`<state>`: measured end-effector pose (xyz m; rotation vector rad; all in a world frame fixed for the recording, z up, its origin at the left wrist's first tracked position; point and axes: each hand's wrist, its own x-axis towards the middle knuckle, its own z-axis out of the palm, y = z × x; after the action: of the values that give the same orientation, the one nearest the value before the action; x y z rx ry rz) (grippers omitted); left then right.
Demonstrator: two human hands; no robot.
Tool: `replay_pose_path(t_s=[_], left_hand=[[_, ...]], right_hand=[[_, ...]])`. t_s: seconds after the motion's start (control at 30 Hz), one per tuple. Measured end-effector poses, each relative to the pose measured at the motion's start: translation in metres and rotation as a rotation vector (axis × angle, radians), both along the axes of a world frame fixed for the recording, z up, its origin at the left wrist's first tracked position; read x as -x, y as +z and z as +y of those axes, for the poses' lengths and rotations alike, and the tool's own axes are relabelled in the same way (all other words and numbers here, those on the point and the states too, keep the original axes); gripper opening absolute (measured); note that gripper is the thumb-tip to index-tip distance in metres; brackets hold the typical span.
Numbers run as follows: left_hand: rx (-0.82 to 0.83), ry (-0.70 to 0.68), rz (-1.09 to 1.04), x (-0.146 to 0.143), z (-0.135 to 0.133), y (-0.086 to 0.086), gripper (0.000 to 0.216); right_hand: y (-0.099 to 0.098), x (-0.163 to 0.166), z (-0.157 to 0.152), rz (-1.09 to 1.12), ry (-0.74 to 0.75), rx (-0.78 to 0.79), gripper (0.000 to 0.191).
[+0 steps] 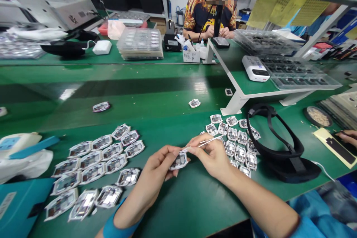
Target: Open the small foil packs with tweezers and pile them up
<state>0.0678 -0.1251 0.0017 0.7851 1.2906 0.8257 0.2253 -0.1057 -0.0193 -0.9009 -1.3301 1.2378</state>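
Note:
Between the thumb and fingers of my left hand [161,165] is a white watch case [179,160] with electronic parts inside, tilted toward me. My right hand [210,156] pinches a pair of thin, light tweezers [210,140], their tips at the upper edge of that case. What the tips touch is too small to make out. Left of my hands, rows of similar watch cases [93,171] lie open side up on the green bench. Another group of these cases, smaller in view [240,153], sits right of my right hand.
A black headset with a strap [287,160] lies to the right, near a raised shelf [237,100] holding a white power bank [256,68] and clear trays [304,78]. Single cases rest on the conveyor belt [150,96]. A co-worker [209,15] sits opposite. A teal box [22,208] stands left.

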Motion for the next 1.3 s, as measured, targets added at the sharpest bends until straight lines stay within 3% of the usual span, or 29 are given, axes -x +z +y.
replay_pose_path(t_s=[0.33, 0.6, 1.0, 1.3], left_hand=[[-0.013, 0.021, -0.016, -0.0003, -0.0004, -0.0027, 0.035], [-0.119, -0.047, -0.004, 0.0001, 0.0006, 0.0003, 0.034], [-0.115, 0.025, -0.060, 0.0004, -0.0016, -0.0038, 0.023], [-0.178, -0.133, 0.013, 0.0021, -0.0007, 0.0016, 0.037]], right_hand=[[-0.0017, -0.0030, -0.0022, -0.225, -0.031, -0.314, 0.004], [-0.0006, 0.0000, -0.0002, -0.106, -0.085, -0.139, 0.007], [0.0009, 0.0007, -0.0029, -0.105, -0.089, -0.202, 0.002], [-0.0002, -0.0005, -0.0010, -0.164, -0.152, -0.190, 0.005]])
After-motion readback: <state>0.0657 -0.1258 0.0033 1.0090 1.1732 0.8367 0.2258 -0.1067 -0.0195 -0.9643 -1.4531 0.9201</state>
